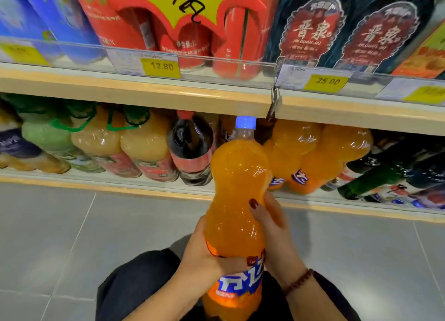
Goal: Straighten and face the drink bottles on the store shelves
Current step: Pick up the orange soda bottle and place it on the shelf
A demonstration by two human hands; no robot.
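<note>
A large orange soda bottle (237, 188) with a blue cap is held in front of the bottom shelf (120, 184), off the shelf, cap pointing toward the shelf. My left hand (204, 255) grips its lower part at the blue-and-white label, thumb across the front. My right hand (272, 231) wraps the bottle's waist from the right, thumb on the front. More orange soda bottles (313, 156) stand on the bottom shelf just right of the cap. A dark cola bottle (191, 149) with a red cap stands to the left of it.
Pale juice bottles (120, 142) with green handles fill the bottom shelf's left; green bottles (375, 176) lie at its right. The upper shelf edge (144, 94) with price tags hangs above, holding red packs (168, 24) and dark bottles (313, 29). Grey floor tiles (72, 236) lie below.
</note>
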